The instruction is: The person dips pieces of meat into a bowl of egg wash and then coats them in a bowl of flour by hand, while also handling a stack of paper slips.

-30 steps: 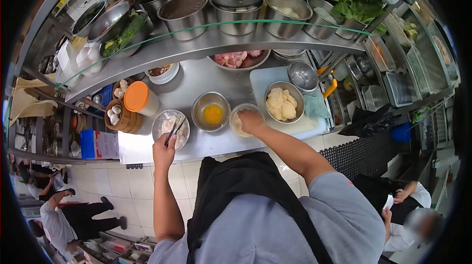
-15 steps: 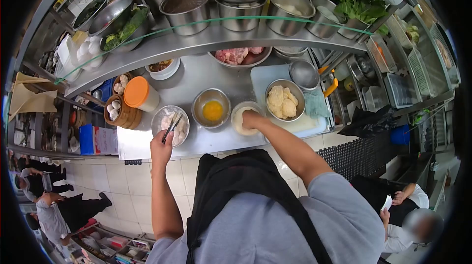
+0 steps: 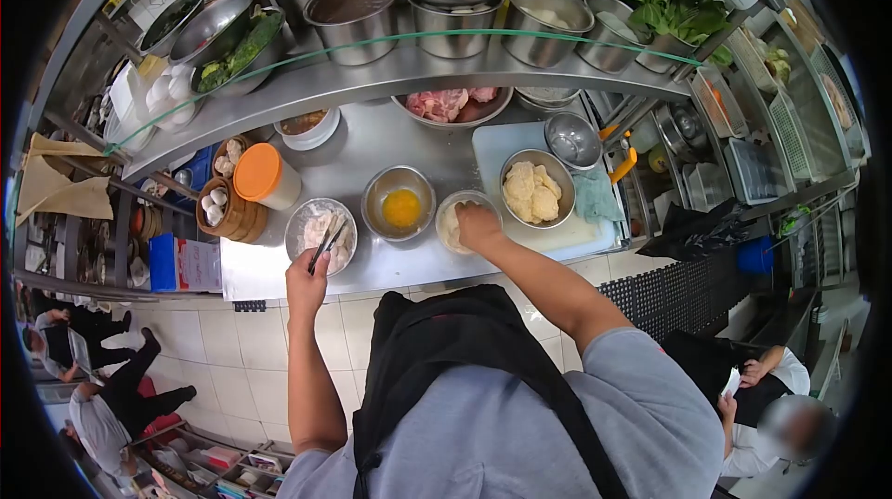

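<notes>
Steel worktop (image 3: 372,151), and it's crowded. Along the front edge, left to right: a bowl of pale pieces (image 3: 321,237), an egg bowl (image 3: 400,204), a flour bowl (image 3: 452,222). At the right end lies a white cutting board (image 3: 557,237). At the back edge sit a bowl of raw meat (image 3: 452,107) and a white sauce bowl (image 3: 307,130). At the left end, an orange-lidded tub (image 3: 265,181) stands just beside bamboo steamers (image 3: 226,216).
</notes>
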A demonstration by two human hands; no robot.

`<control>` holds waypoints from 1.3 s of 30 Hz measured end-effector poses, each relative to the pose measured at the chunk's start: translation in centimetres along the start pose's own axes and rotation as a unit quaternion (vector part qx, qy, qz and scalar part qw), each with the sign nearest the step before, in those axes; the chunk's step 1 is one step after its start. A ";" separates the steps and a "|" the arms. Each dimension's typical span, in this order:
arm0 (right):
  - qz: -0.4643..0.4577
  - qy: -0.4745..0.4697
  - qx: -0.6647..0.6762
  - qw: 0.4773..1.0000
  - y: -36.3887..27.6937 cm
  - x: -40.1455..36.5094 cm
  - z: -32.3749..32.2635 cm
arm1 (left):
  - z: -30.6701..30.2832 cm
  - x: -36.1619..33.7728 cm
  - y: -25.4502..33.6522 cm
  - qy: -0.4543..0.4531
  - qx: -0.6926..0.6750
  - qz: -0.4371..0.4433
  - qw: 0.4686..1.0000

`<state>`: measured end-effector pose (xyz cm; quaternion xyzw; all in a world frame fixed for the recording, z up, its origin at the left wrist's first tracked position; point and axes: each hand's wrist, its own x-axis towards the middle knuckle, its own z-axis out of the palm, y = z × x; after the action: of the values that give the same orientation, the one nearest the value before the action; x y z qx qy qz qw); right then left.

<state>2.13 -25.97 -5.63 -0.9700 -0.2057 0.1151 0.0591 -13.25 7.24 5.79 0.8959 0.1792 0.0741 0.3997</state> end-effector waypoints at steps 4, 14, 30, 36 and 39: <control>-0.007 -0.082 0.103 0.991 1.4 1.1 -3.1 | -0.2 -0.3 0.0 0.001 0.003 -0.002 1.000; -0.021 -0.128 0.131 0.983 2.0 2.4 1.2 | 0.2 0.1 0.1 -0.021 0.009 -0.021 1.000; 0.013 -0.059 0.084 0.995 0.3 -0.1 -2.8 | -0.6 0.5 0.2 -0.010 0.012 0.001 1.000; -0.008 -0.094 0.130 0.987 2.4 2.3 -6.4 | -0.7 0.8 -1.2 0.011 0.002 0.018 1.000; 0.000 -0.148 0.151 0.977 1.2 2.5 -1.9 | -0.9 1.0 -0.9 0.005 0.006 0.001 1.000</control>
<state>5.30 -26.19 -4.48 -0.9221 -0.1926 0.2874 0.1735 -12.79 8.82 5.70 0.8982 0.1805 0.0782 0.3932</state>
